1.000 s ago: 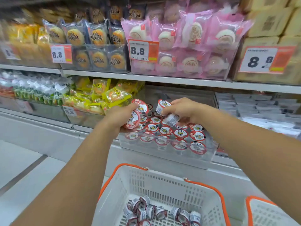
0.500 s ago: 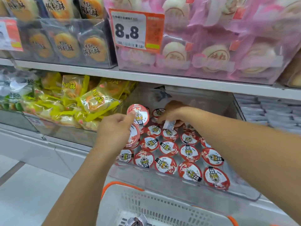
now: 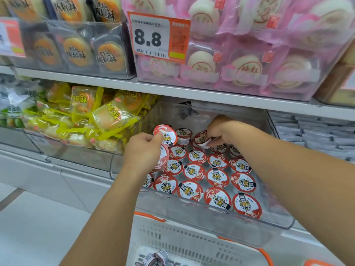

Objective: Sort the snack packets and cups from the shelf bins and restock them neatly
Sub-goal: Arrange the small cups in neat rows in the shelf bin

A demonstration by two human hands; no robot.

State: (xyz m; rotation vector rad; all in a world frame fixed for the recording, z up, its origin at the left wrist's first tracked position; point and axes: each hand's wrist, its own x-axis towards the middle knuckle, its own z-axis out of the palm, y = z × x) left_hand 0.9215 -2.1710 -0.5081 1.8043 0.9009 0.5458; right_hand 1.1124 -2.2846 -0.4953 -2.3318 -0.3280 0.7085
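Note:
A clear shelf bin [image 3: 211,214] on the lower shelf holds several small cups with red-and-white tiger lids [image 3: 218,177], standing in rows. My left hand [image 3: 143,150] grips two of these cups, one lid [image 3: 166,134] facing me above the fingers and another [image 3: 164,157] below. My right hand [image 3: 221,129] reaches to the bin's back row and pinches a tilted cup [image 3: 202,144] by its side. More cups [image 3: 155,258] lie in the white basket below.
A white basket with orange rim [image 3: 192,244] stands under the bin. Yellow snack packets [image 3: 107,116] fill the bin to the left. The upper shelf carries dark pastry packs [image 3: 76,50], pink bun packs [image 3: 247,68] and an 8.8 price tag [image 3: 157,37]. Grey packets [image 3: 317,135] lie right.
The view has closed in on the bin. My right hand has carried its cup from the bin's front to the back row. My left hand has kept its two cups.

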